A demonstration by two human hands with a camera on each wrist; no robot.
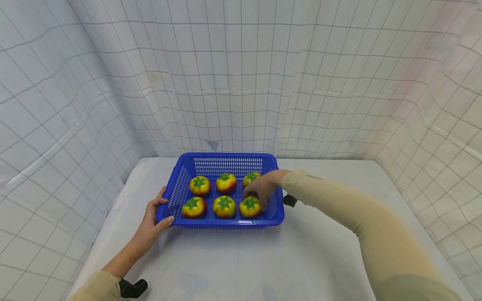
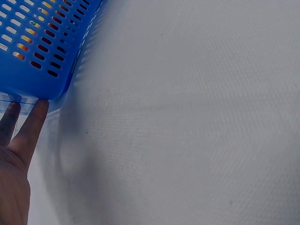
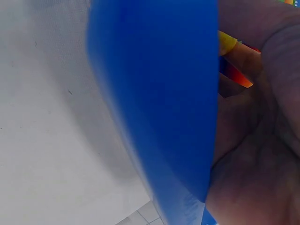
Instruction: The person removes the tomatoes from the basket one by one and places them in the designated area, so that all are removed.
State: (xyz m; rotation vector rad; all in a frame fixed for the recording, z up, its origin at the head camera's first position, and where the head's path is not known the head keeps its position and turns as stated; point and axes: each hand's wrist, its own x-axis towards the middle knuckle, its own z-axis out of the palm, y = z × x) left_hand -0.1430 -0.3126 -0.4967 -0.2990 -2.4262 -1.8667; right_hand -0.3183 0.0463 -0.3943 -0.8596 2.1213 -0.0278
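Observation:
A blue plastic basket (image 1: pixel 226 222) with slotted walls stands on the white table, holding several glossy yellow-and-red tomatoes with green star-shaped tops. At its front left corner, my left hand (image 1: pixel 150 220) holds the rim, thumb on the front edge and fingers along the left side. Two of those fingers (image 2: pixel 33 124) reach straight to the basket in the left wrist view. Inside, my right hand (image 1: pixel 265 187) grips the front right tomato (image 1: pixel 249 209) from above and the right. A rear right tomato (image 1: pixel 251 177) is partly covered by this hand. The basket wall (image 3: pixel 154 84) hides most of the grip in the right wrist view.
Another front tomato (image 1: pixel 224 207) sits just left of the gripped one. White grid-patterned curtains (image 1: pixel 241 83) enclose the table (image 1: pixel 320 251) at the back and both sides. A black device (image 1: pixel 290 200) on the right wrist hangs beside the basket's right wall.

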